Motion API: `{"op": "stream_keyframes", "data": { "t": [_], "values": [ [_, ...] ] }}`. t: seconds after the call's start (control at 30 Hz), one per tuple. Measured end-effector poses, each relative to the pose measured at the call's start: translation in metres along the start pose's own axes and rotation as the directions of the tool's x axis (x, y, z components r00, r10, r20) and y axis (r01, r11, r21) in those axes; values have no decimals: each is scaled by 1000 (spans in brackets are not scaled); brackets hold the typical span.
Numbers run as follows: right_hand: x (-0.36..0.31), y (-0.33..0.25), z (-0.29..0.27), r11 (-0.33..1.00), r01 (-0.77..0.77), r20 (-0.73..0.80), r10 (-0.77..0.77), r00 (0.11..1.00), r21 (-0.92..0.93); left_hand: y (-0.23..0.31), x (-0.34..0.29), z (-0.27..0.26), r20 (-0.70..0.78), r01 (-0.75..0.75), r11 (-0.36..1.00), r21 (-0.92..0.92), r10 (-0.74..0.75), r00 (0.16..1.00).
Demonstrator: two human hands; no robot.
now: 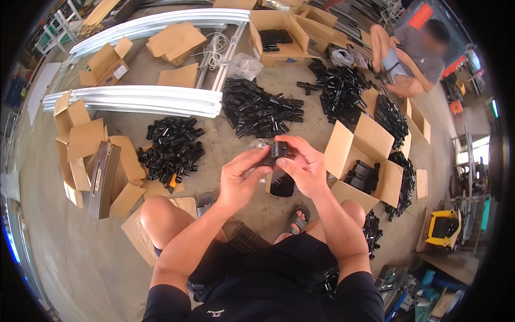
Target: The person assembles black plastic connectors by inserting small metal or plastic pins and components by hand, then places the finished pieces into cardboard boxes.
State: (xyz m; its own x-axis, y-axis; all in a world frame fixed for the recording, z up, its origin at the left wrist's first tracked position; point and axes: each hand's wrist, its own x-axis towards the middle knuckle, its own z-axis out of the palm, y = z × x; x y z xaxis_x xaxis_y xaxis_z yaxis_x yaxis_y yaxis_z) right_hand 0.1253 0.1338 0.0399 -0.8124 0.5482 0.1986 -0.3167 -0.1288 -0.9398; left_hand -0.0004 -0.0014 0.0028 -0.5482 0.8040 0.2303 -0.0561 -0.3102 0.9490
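In front of my chest I hold a small black plastic fitting (279, 150) in both hands. My left hand (241, 174) is closed on its left end, thumb and fingers pinching it. My right hand (304, 167) grips the other end between thumb and fingers. A bit of clear plastic film (257, 144) shows beside my left fingers; whether I hold it I cannot tell. Beneath my hands, between my feet, stands a small carton (269, 186) with black pieces inside. Beyond my hands lies a large heap of black fittings (260, 110).
More black fittings lie heaped at left (170, 147) and far right (340, 91). An open carton (367, 150) with black parts stands at right. Empty cartons (96, 139) sit at left, below long metal rails (134, 101). Another person (410, 59) squats at far right.
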Motion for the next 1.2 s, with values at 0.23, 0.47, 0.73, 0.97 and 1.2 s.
{"op": "stream_keyframes", "data": {
  "t": [0.23,0.47,0.73,0.97,1.2],
  "values": [
    [-12,0,2,1000,-17,-28,17,999,-22,-4,-12,2,5,-38,998,54,38,999],
    [-11,2,-1,995,12,-41,-16,999,-97,0,-13,8,-31,18,1000,-7,-18,999],
    [-6,-4,7,997,-27,-97,20,995,-70,-9,-11,3,-30,37,998,52,-36,999],
    [-7,-2,4,995,-61,-91,54,994,-75,-10,-13,5,-15,79,997,24,-79,997],
    [0,19,-2,981,-193,-108,189,976,-24,-12,-13,3,-93,229,963,-144,-244,965]
  ]
}}
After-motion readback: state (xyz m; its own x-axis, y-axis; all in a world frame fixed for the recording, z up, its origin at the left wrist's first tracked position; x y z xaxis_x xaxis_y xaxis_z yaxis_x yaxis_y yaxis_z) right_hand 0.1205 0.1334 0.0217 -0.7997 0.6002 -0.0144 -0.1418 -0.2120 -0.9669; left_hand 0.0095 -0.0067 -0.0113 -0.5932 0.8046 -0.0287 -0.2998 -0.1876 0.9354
